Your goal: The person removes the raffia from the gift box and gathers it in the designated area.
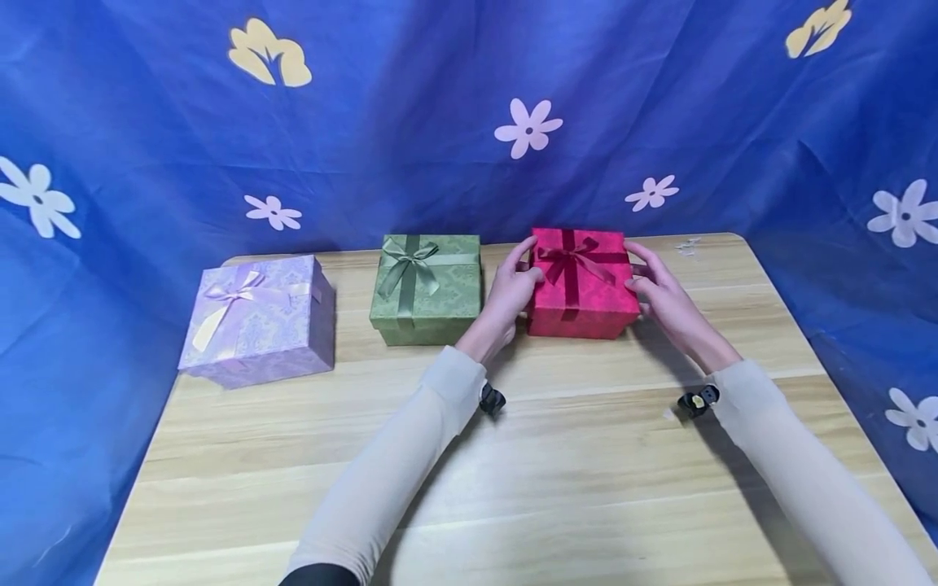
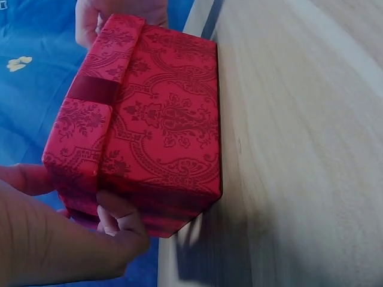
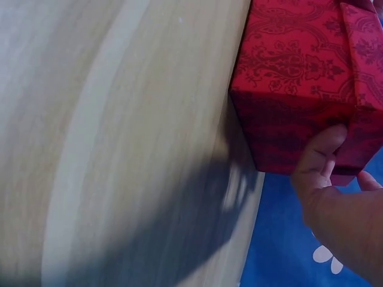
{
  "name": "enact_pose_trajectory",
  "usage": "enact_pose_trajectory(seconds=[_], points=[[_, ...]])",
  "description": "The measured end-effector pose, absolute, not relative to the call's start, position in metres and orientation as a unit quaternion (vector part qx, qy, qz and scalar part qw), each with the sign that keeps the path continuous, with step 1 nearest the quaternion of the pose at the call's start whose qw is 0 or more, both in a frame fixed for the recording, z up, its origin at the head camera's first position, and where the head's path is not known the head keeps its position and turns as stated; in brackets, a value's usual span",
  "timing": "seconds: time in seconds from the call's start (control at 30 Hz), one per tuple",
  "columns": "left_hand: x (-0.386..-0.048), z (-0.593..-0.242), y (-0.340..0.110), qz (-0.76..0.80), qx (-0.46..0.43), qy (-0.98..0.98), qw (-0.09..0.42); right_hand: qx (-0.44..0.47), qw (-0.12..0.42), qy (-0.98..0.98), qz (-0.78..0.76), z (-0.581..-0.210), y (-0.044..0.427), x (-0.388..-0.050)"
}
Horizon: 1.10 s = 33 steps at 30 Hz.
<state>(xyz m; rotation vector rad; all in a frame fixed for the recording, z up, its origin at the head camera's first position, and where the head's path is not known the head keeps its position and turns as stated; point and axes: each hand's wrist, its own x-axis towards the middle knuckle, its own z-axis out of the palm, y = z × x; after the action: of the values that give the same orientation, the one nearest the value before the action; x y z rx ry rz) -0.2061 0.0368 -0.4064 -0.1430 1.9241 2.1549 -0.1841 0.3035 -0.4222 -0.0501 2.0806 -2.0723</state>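
A red box (image 1: 584, 285) with a dark red ribbon and bow stands near the table's back edge, its lid on. My left hand (image 1: 507, 303) grips its left side, thumb near the front corner. On the right side my right hand (image 1: 665, 303) holds it the same way. The left wrist view shows the red box (image 2: 161, 113) with the left hand's (image 2: 72, 233) thumb by the lid's lower edge. In the right wrist view the right hand's (image 3: 341, 209) thumb presses the side of the red box (image 3: 293, 66); its other fingers are partly hidden.
A green box (image 1: 432, 305) with a green bow stands left of the red one. Farther left is a lilac box (image 1: 256, 325), set at an angle. Behind the wooden table (image 1: 572, 488) hangs a blue cloth (image 1: 410, 98) with flowers. Small clear bits (image 1: 687, 247) lie at the back right.
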Motion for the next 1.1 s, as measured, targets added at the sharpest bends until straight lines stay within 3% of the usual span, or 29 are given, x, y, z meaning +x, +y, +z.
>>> enact_pose_trajectory(seconds=[1.1], points=[[-0.204,-0.399,0.038,0.740,-0.017,0.670,0.057,-0.017,0.060,0.670,-0.740,-0.411,0.303,-0.183]])
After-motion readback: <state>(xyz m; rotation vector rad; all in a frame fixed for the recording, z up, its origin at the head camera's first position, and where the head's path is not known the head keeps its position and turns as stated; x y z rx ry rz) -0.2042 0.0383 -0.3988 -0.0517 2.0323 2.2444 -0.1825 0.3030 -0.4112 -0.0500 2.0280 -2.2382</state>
